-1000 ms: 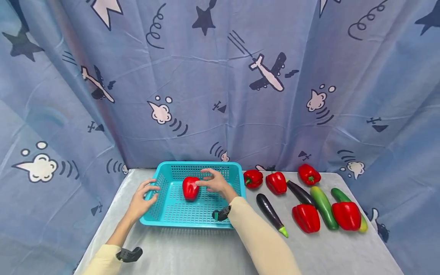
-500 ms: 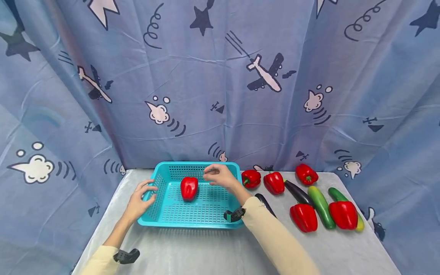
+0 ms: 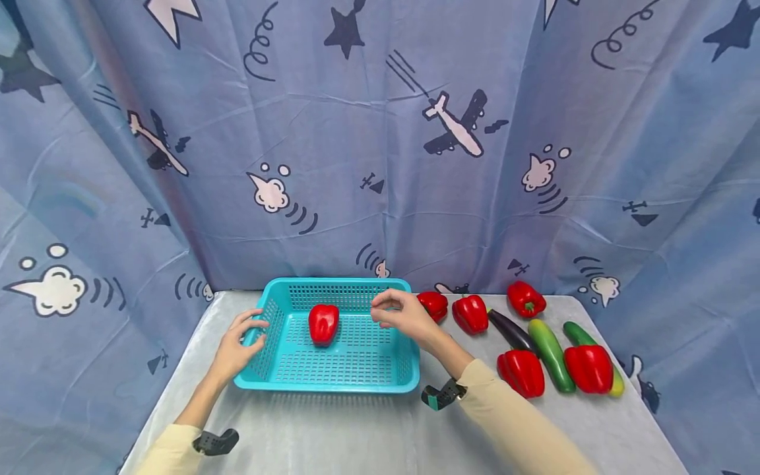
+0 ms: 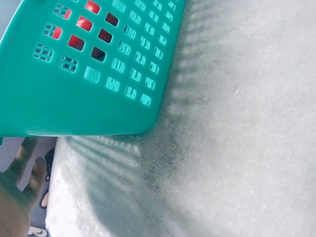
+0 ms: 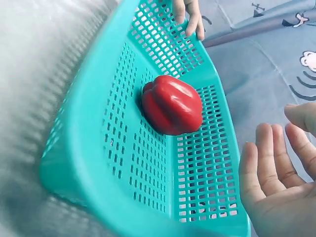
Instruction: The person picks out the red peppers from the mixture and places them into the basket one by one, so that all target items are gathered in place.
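My left hand [image 3: 234, 346] is at the left end of a turquoise plastic basket [image 3: 326, 388], fingers lying over its rim in a loose curve. In the right wrist view those fingertips [image 5: 192, 22] show at the basket's far rim. A red bell pepper [image 3: 323, 324] lies inside, left of the middle, touched by neither hand. My right hand [image 3: 410, 316] hovers over the basket's right end with relaxed fingers and nothing in them. The right wrist view shows its palm bare, beside the rim. In the left wrist view, the left hand [image 4: 19, 192] is partly cut off below the basket wall.
Right of the basket lie several more red bell peppers [image 3: 521, 373], a dark eggplant [image 3: 512, 331], a green cucumber-like vegetable [image 3: 552, 356] and another green one [image 3: 577, 334] partly behind a pepper. The right forearm crosses the table [image 3: 332, 435]. A blue patterned curtain [image 3: 332, 145] hangs behind.
My right hand has drawn away from the red bell pepper, moving right to the basket's right end. The pepper stays in the basket, and my left hand keeps its place at the rim.
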`<state>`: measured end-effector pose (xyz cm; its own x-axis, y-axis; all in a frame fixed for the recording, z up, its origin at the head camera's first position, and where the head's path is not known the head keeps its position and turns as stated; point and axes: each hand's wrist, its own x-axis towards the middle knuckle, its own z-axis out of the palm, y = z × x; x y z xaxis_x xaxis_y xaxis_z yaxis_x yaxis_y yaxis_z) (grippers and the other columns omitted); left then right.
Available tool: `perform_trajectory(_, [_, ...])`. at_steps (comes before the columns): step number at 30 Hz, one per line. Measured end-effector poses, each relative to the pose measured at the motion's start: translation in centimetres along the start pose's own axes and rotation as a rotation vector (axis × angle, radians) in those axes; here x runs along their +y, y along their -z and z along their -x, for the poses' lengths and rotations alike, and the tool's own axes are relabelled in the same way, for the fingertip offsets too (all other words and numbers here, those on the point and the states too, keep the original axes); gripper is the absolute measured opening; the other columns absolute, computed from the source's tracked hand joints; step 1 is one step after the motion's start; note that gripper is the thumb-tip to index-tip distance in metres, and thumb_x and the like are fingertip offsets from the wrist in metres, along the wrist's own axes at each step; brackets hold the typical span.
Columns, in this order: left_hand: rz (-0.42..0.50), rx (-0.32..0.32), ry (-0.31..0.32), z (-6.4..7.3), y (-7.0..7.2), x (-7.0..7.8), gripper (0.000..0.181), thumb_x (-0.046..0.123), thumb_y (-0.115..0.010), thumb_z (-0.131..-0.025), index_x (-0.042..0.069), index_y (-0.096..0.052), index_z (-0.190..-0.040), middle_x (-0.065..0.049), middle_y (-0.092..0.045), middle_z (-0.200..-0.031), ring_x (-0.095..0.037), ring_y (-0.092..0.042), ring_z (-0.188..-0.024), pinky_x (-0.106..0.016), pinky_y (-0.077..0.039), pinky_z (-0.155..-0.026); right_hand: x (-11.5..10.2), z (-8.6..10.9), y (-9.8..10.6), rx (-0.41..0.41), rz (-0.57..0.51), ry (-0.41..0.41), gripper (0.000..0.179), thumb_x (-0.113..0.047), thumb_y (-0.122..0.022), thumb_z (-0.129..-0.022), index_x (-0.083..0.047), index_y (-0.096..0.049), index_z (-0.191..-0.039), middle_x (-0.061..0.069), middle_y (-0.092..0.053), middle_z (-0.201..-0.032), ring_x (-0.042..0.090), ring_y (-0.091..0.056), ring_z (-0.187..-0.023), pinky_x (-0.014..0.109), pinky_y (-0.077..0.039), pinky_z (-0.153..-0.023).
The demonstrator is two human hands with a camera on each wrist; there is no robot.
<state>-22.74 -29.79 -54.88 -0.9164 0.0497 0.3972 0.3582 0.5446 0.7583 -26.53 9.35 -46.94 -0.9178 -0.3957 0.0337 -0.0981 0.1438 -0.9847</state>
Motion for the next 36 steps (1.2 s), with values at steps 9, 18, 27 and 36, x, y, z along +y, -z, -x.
perform_trajectory(9, [0.024, 0.003, -0.004, 0.0, 0.0, -0.2, 0.024, -0.011, -0.069, -0.086, -0.003, -0.071, -0.109, -0.020, -0.049, -0.144, -0.046, -0.040, -0.136, -0.065, -0.037, -0.101, 1.0, 3.3, 2.8, 0.122, -0.102, 0.013, 0.033, -0.011, -0.072, -0.096, 0.007, -0.060, -0.122, 0.023, -0.066, -0.110, 0.036, -0.069, -0.099, 0.047, -0.055, -0.086])
perform_trajectory(18, [-0.012, 0.005, 0.011, 0.3, 0.2, -0.2, 0.023, -0.010, -0.069, -0.087, -0.004, -0.071, -0.109, -0.018, -0.050, -0.144, -0.044, -0.042, -0.135, -0.057, -0.039, -0.103, 1.7, 6.1, 6.4, 0.182, -0.170, 0.030, 0.035, -0.008, -0.071, -0.096, 0.010, -0.057, -0.123, 0.023, -0.067, -0.108, 0.034, -0.069, -0.097, 0.041, -0.056, -0.086])
perform_trajectory(27, [0.007, -0.006, 0.010, 0.3, 0.1, -0.1, 0.022, -0.010, -0.068, -0.088, -0.005, -0.070, -0.109, -0.019, -0.049, -0.145, -0.045, -0.039, -0.137, -0.062, -0.037, -0.103, 1.9, 8.7, 9.3, 0.226, -0.187, -0.001, 0.038, -0.013, -0.068, -0.099, 0.010, -0.054, -0.126, 0.021, -0.064, -0.116, 0.027, -0.068, -0.100, 0.039, -0.055, -0.090])
perform_trajectory(36, [-0.010, 0.000, 0.012, 0.2, 0.0, 0.2, 0.022, -0.009, -0.068, -0.088, -0.004, -0.071, -0.109, -0.019, -0.049, -0.145, -0.044, -0.040, -0.137, -0.039, -0.039, -0.104, 2.5, 11.3, 11.7, 0.258, -0.127, -0.040, 0.030, -0.014, -0.067, -0.100, 0.001, -0.058, -0.124, 0.012, -0.069, -0.114, 0.022, -0.069, -0.100, 0.035, -0.056, -0.087])
